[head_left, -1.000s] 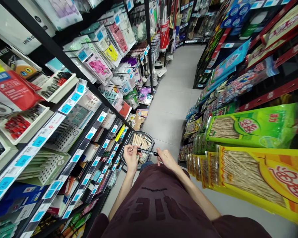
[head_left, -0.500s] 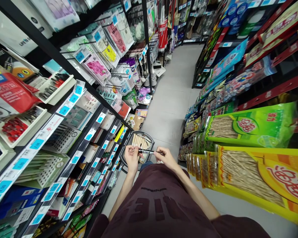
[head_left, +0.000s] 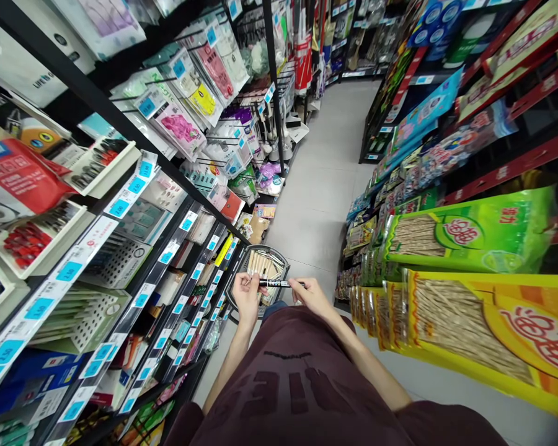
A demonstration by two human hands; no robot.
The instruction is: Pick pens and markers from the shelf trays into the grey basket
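I have a thin black pen (head_left: 274,284) in front of my tummy, and both of my hands are on it. My left hand (head_left: 246,296) pinches one end with the thumb and fingertips. My right hand (head_left: 312,295) pinches the other end the same way. The pen lies flat from side to side, and its middle, with white writing on it, shows between my hands. My fingers cover the tips, so I cannot tell which end has the cap.

I think the pen is light, so a small pinch should be plenty. It looks hard and straight, and I don't think it would bend like a soft thing. The outside looks smooth, so it may roll or slip if I pinch too loosely. It does not look easy to break. The ends are good spots to hold, because then the two hands can turn it or pull on it evenly. The bare middle would be a good spot for just one hand.

Below the pen is a dark basket (head_left: 285,263) with long, pale things (head_left: 263,263) in it. On my left is a shelf with a white tray of red pens (head_left: 28,240). On my right hang a yellow bag (head_left: 469,328) and a green bag (head_left: 469,238).
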